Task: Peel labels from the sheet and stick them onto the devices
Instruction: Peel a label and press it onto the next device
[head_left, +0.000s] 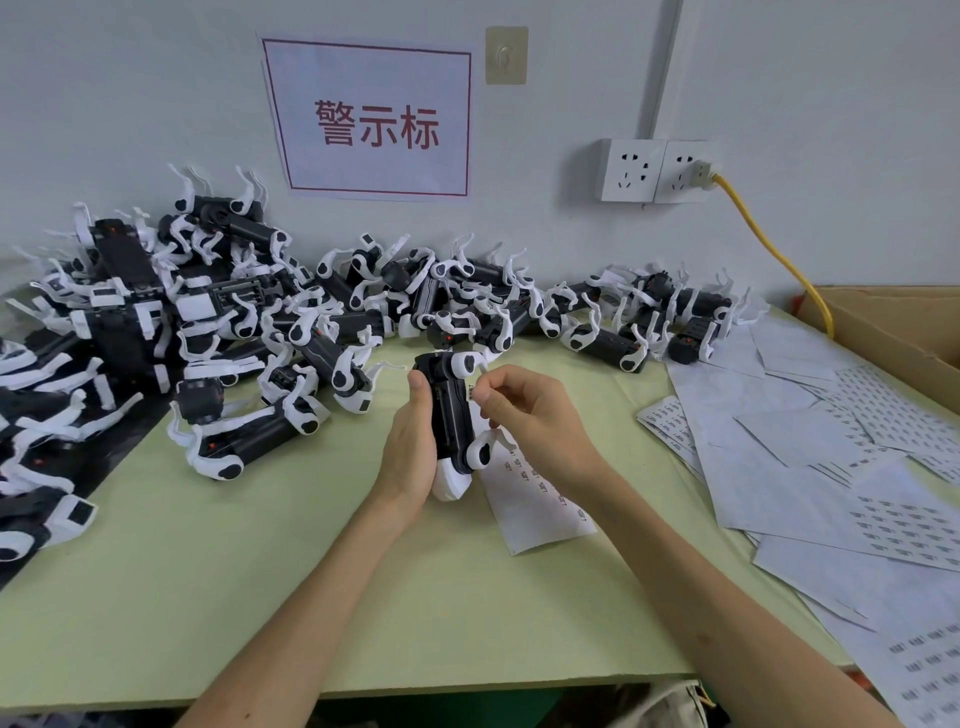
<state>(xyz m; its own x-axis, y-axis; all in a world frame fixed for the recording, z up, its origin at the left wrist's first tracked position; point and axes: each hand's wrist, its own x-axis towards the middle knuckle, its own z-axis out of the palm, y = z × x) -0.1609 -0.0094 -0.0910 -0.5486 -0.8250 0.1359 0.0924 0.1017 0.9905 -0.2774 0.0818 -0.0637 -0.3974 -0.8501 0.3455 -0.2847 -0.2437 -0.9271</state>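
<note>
The right hand's (530, 415) fingers (485, 399) are pinched together on a small label (471, 389) at the edge of a black-and-white device (452, 415). The left hand's (410, 447) fingers are clamped round the device, holding it upright above the green worktop (260, 571). A label sheet (540, 499) lies beneath, its print too small to read. More devices (234, 312) are heaped behind. A wall sign (374, 119) reads 警示标.
</note>
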